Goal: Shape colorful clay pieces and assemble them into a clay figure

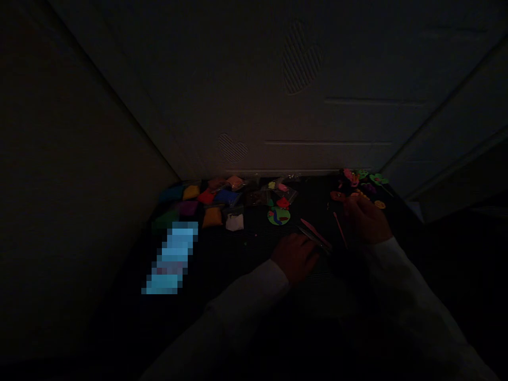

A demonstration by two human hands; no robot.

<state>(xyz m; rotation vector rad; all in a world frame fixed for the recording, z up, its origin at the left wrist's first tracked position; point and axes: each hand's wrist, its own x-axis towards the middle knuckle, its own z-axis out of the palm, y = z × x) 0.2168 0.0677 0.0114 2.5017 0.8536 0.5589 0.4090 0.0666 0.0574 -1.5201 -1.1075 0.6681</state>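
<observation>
The scene is very dark. My left hand (294, 258) lies palm down on the dark surface, fingers stretched and slightly apart. Close by its fingertips are a pink modelling tool (313, 230) and a thin pale tool beside it. My right hand (370, 218) is raised at the right with its fingers pinched together. A reddish-brown piece (337, 196) shows at its fingertips; whether the fingers grip it I cannot tell. Below that hand lies a thin pink stick tool (340, 229). A round green clay disc (278, 216) with blue, red and brown shapes sits beyond my left hand.
Bags of coloured clay, including orange (212, 217), white (235, 221) and blue (227, 197), line the back left. A lit, pixelated phone-like screen (172, 259) lies nearer me. Colourful clay shapes (378, 179) cluster at the back right. A pale panel with hearts (301, 58) rises behind.
</observation>
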